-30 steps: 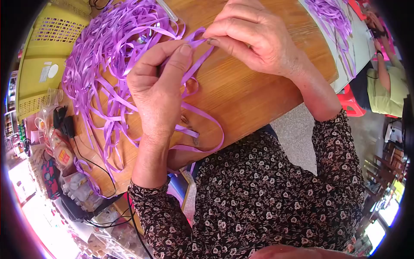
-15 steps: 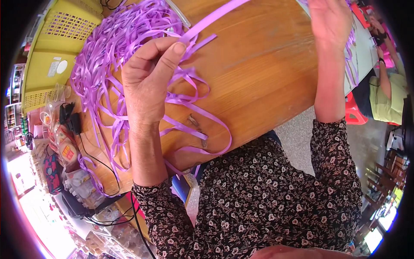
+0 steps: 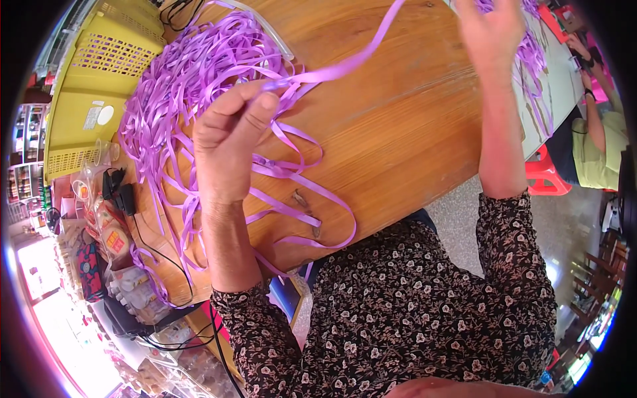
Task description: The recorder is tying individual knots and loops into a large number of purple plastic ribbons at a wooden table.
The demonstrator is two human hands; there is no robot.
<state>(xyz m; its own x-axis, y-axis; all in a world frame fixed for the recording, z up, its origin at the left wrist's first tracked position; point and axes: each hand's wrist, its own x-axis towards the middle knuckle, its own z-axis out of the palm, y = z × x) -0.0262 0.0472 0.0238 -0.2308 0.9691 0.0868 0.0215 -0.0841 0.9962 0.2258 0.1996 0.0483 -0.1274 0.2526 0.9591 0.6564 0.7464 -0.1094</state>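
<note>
My left hand is closed in a pinch, thumb and forefinger on a purple ribbon. From the pinch this ribbon rises to the right in a loose curve and leaves the picture at the top. Behind and left of that hand lies a tangled heap of purple ribbon, with loops trailing past my wrist to the table's near edge. My right hand is raised at the upper right, its fingers cut off by the picture's top edge. Whether it holds anything is hidden.
A yellow plastic basket stands left of the heap on the wooden table. Nearby are a black adapter with its cable and plastic bags. More ribbon hangs at right, near a red stool and another person.
The held ribbon has gone from nearly straight to a sagging curve. My right hand has shifted a little left. The left hand keeps its pinch, and the view has shifted slightly.
</note>
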